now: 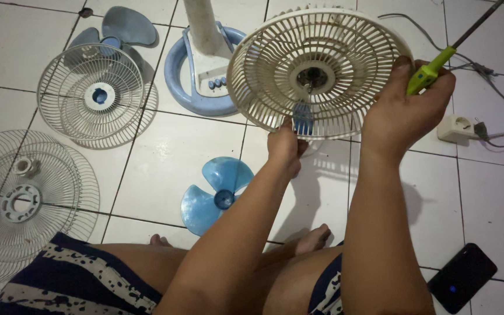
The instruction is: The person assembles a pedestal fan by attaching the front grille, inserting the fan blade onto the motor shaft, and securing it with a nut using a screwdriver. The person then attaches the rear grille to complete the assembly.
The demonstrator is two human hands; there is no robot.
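A cream plastic rear fan guard (322,46) with a metal motor shaft at its centre stands tilted in front of me. My left hand (286,147) grips its lower rim, next to a small blue part (303,118). My right hand (406,108) rests against the guard's right rim and holds a green-handled screwdriver (430,71), its shaft pointing up to the right.
A blue fan blade (220,189) lies on the white tiled floor (176,146) near my feet. Wire guards (97,96) (21,201) lie at left, one over another blade (125,26). The fan's blue base (202,64) stands behind. A socket block (457,127) with cable and a dark phone (462,277) sit at right.
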